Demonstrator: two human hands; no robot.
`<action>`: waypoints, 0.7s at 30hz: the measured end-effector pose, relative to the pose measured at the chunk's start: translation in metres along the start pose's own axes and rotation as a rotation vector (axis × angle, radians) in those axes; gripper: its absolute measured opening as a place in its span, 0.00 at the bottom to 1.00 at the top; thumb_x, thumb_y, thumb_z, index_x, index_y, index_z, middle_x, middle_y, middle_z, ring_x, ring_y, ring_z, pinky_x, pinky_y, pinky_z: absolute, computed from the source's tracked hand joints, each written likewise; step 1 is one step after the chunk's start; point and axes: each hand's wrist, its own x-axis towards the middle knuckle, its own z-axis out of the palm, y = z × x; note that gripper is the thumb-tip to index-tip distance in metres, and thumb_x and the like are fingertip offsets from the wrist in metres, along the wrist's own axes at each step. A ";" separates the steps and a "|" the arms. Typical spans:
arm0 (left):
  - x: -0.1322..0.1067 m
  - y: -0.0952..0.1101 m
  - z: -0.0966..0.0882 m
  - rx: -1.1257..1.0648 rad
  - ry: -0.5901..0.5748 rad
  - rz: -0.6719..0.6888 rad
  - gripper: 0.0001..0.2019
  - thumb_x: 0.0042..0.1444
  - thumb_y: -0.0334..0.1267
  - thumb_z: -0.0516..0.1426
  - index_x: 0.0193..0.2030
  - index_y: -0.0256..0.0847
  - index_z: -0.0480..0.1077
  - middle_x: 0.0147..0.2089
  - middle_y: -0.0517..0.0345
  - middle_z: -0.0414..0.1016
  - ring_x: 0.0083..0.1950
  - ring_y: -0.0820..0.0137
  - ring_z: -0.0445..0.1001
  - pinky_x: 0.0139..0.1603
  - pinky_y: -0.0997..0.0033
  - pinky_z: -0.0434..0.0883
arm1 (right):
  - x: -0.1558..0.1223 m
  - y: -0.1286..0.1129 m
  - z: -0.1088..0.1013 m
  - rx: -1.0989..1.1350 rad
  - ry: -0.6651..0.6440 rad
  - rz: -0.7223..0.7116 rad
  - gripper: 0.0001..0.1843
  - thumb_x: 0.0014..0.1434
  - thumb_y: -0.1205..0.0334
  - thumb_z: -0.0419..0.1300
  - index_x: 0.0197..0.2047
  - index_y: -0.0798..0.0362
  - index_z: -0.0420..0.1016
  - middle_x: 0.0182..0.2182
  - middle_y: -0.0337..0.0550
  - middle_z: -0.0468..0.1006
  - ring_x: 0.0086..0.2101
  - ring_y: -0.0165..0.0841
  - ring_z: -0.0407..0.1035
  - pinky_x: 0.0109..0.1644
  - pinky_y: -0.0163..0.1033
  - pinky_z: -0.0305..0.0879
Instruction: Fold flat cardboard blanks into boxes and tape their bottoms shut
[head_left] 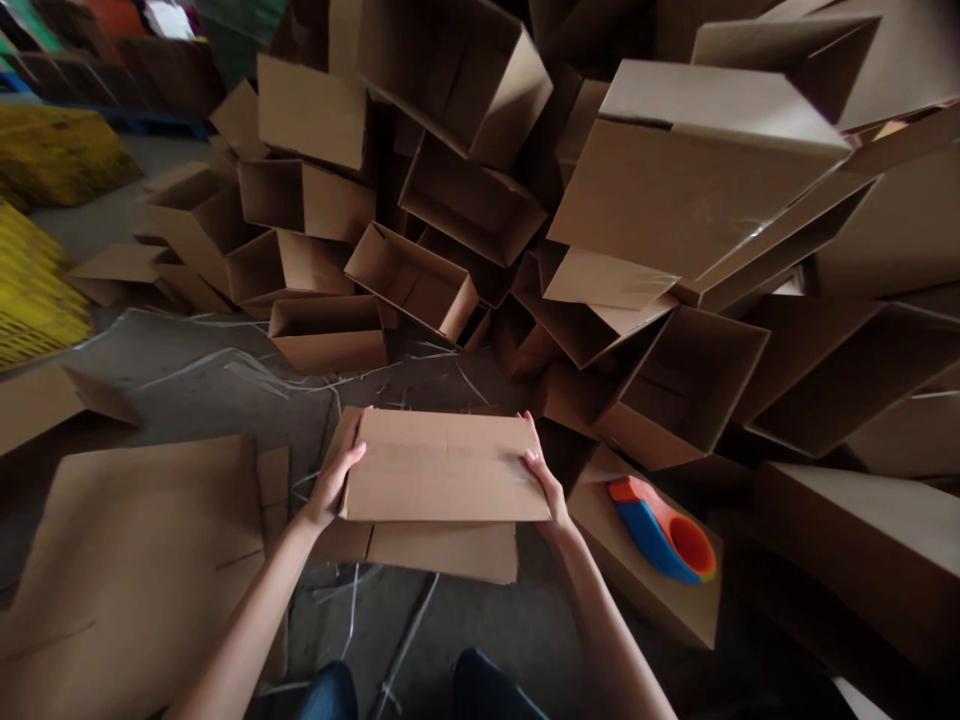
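Observation:
Between my two hands is a brown cardboard box [446, 470], held in front of me with one broad face turned up. My left hand [335, 480] grips its left end, thumb on the near face. At the right end, my right hand [546, 478] is closed round the edge in the same way. Below the held box lies a flat cardboard piece [450, 550], partly covered by it. To the right, an orange and blue tape dispenser [664, 530] rests on a closed carton [690, 605].
A tall heap of open cardboard boxes [465, 200] fills the far side and right. Flattened cardboard [150, 540] lies at left. White plastic straps [247, 365] are strewn over the floor. Yellow crates [37, 290] stand at far left.

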 end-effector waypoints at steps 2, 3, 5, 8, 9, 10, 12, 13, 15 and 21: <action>0.001 -0.001 0.000 0.002 0.010 0.003 0.41 0.55 0.54 0.61 0.75 0.51 0.55 0.68 0.55 0.70 0.68 0.50 0.67 0.68 0.50 0.65 | 0.001 0.000 -0.001 0.011 -0.005 0.013 0.47 0.58 0.45 0.64 0.75 0.32 0.47 0.67 0.29 0.68 0.66 0.44 0.61 0.70 0.52 0.57; 0.002 -0.001 0.000 0.007 0.015 0.005 0.41 0.55 0.54 0.61 0.75 0.52 0.56 0.68 0.55 0.70 0.69 0.50 0.67 0.68 0.51 0.65 | 0.001 0.000 -0.001 0.015 -0.008 0.018 0.47 0.58 0.45 0.63 0.75 0.32 0.46 0.66 0.28 0.68 0.66 0.44 0.61 0.70 0.52 0.58; 0.003 0.000 0.001 0.024 0.027 0.005 0.41 0.55 0.56 0.61 0.74 0.52 0.57 0.68 0.55 0.70 0.69 0.49 0.66 0.67 0.51 0.66 | 0.002 0.000 -0.002 0.015 -0.007 0.018 0.47 0.58 0.45 0.64 0.75 0.32 0.46 0.66 0.28 0.68 0.65 0.44 0.63 0.70 0.52 0.58; 0.004 0.002 0.004 0.041 0.054 -0.006 0.43 0.52 0.58 0.62 0.73 0.51 0.59 0.68 0.54 0.71 0.69 0.48 0.66 0.67 0.50 0.66 | 0.001 0.001 -0.003 0.020 -0.012 0.006 0.48 0.58 0.45 0.64 0.75 0.32 0.45 0.67 0.30 0.67 0.65 0.44 0.63 0.71 0.52 0.56; 0.004 0.003 0.005 0.045 0.060 -0.004 0.43 0.51 0.59 0.63 0.72 0.51 0.60 0.67 0.54 0.71 0.69 0.47 0.66 0.67 0.51 0.66 | 0.001 0.001 -0.003 0.023 -0.015 0.004 0.47 0.58 0.45 0.64 0.75 0.31 0.45 0.67 0.30 0.67 0.66 0.44 0.62 0.71 0.53 0.55; 0.003 0.005 0.006 0.049 0.065 0.002 0.43 0.50 0.59 0.63 0.72 0.51 0.61 0.67 0.54 0.72 0.69 0.47 0.66 0.67 0.51 0.66 | 0.001 0.001 -0.003 0.024 -0.017 0.003 0.47 0.58 0.45 0.64 0.75 0.31 0.46 0.67 0.30 0.67 0.66 0.44 0.62 0.72 0.53 0.54; 0.003 0.007 0.008 0.063 0.075 0.022 0.41 0.50 0.58 0.64 0.70 0.50 0.63 0.67 0.53 0.71 0.69 0.47 0.65 0.67 0.51 0.65 | 0.000 0.001 -0.003 0.017 -0.021 -0.003 0.46 0.59 0.44 0.64 0.75 0.31 0.47 0.68 0.30 0.66 0.67 0.43 0.60 0.72 0.53 0.52; 0.003 0.008 0.009 0.072 0.080 0.037 0.39 0.51 0.58 0.64 0.69 0.50 0.65 0.67 0.54 0.71 0.69 0.47 0.65 0.68 0.51 0.64 | -0.001 0.001 -0.004 0.012 -0.023 -0.011 0.45 0.60 0.44 0.63 0.74 0.31 0.47 0.68 0.30 0.65 0.68 0.42 0.59 0.73 0.52 0.51; 0.002 0.010 0.010 0.084 0.092 0.066 0.35 0.51 0.56 0.63 0.66 0.50 0.68 0.67 0.54 0.71 0.69 0.48 0.64 0.68 0.51 0.63 | -0.001 0.002 -0.004 -0.001 -0.022 -0.034 0.42 0.61 0.42 0.61 0.74 0.31 0.49 0.70 0.28 0.62 0.69 0.40 0.55 0.74 0.51 0.49; 0.003 0.012 0.013 0.102 0.122 0.093 0.31 0.50 0.58 0.64 0.59 0.48 0.72 0.62 0.53 0.74 0.66 0.48 0.68 0.66 0.51 0.65 | 0.004 0.009 -0.008 -0.010 0.003 -0.055 0.38 0.61 0.34 0.57 0.71 0.28 0.55 0.73 0.25 0.54 0.71 0.40 0.50 0.75 0.51 0.44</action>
